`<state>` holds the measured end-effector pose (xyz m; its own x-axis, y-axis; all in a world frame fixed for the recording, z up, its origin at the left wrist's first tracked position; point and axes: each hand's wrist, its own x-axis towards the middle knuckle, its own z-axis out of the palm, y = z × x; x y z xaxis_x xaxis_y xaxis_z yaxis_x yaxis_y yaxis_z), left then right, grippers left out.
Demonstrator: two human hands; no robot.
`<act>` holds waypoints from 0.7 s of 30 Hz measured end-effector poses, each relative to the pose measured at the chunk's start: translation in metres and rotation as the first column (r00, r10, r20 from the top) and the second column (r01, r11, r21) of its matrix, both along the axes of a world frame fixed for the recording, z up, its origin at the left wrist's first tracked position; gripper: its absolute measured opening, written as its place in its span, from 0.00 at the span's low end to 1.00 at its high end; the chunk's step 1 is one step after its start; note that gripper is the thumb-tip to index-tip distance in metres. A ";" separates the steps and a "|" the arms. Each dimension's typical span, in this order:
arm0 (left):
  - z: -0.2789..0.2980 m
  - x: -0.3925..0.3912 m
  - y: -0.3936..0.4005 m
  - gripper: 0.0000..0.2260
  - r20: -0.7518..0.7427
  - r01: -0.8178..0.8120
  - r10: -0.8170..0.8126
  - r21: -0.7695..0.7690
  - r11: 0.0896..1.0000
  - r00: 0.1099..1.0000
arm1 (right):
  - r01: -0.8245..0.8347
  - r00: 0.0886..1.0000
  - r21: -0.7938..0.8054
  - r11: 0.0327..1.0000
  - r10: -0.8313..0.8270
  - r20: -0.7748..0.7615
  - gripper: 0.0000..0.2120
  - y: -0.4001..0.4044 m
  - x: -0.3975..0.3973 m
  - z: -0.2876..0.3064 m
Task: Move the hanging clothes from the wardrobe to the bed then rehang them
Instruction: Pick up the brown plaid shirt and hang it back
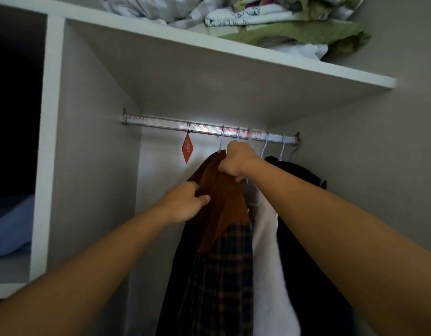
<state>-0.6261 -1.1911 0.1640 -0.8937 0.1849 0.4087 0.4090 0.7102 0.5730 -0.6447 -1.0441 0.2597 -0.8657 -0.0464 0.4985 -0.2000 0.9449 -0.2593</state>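
A silver rail [161, 123] crosses the wardrobe. Several white hangers hook over its right half. A brown garment [224, 202] hangs there, with a dark plaid shirt [224, 275] below it, a white garment [270, 263] to its right and black clothes [304, 180] furthest right. My left hand [185, 202] pinches the left shoulder of the brown garment. My right hand [238, 161] is a fist gripping the top of the brown garment and a hanger's neck, just under the rail.
A red diamond tag [187, 148] dangles from the rail's middle. Folded bedding [282, 23] lies on the white shelf [258, 59] above. A white divider panel [47, 154] stands left, with a blue cushion [11, 226] in the dark compartment beyond it.
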 end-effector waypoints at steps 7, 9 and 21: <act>0.019 0.046 -0.019 0.22 -0.054 -0.013 0.006 -0.139 0.990 0.999 | -0.084 0.993 0.114 0.990 0.073 0.098 0.16 0.013 0.070 -0.012; 0.017 0.061 -0.021 0.18 -0.061 0.025 -0.035 -0.159 0.987 0.998 | -0.097 0.992 0.125 0.987 0.086 0.093 0.15 0.020 0.094 -0.023; -0.027 0.169 0.010 0.19 0.189 0.306 -0.240 -0.584 0.752 0.952 | 0.093 0.916 0.286 0.954 -0.194 0.350 0.20 0.073 0.282 -0.112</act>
<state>-0.4570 -1.1812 0.1374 -0.7953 0.6045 0.0456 0.6053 0.7876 0.1153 -0.3625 -0.9711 0.1478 -0.9917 0.0094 0.1281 0.0055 0.9995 -0.0311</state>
